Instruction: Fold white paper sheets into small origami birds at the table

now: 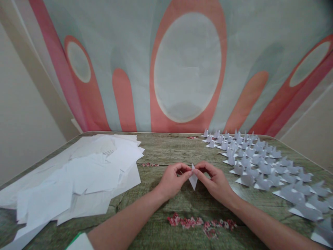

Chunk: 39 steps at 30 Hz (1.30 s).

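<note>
Between my two hands is a small white folded paper (193,181), shaped like a narrow kite with its point down. My left hand (173,178) pinches its left side between thumb and fingers. On the opposite side, my right hand (213,178) pinches the upper right edge the same way. Both sets of fingertips nearly meet near the top of the fold and cover part of it. The paper is held over the middle of the wood-patterned table (161,215).
Loose white paper sheets (96,173) lie in an overlapping pile on the left. Rows of folded white paper figures (265,168) stand along the right side. A patterned backdrop (187,69) hangs behind the table's far edge. Pink flower prints (186,221) decorate the tabletop.
</note>
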Motion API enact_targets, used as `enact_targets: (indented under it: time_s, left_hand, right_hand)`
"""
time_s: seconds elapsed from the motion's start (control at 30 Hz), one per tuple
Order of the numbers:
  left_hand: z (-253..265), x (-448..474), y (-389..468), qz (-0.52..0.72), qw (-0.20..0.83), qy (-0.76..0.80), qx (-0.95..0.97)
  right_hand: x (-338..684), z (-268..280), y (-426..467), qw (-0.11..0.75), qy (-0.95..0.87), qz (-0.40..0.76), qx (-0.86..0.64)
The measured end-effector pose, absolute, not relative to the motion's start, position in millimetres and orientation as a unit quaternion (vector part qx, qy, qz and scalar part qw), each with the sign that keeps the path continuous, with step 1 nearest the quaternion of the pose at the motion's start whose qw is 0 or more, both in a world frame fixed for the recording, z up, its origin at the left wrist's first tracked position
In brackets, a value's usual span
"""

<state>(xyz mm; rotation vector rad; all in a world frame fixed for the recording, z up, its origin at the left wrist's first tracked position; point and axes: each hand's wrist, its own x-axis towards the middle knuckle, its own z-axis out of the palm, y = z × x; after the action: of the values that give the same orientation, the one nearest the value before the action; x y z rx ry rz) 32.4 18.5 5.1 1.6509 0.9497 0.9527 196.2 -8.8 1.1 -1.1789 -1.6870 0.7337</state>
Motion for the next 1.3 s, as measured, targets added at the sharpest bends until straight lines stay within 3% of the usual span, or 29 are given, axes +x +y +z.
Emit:
enact_targets:
  time_s: [0.5,1.3]
  left_hand:
    - [4.4,33.5,15.2,0.390,0.465,0.404,0.684]
    - [7.2,35.9,10.5,0.397,0.431,0.421,0.692]
  right_hand:
    - [195.1,-0.9,-7.4,0.498,-0.666,0.286,-0.476]
    - [191.9,-4.1,-8.2,0.481,-0.619,0.398,-0.477]
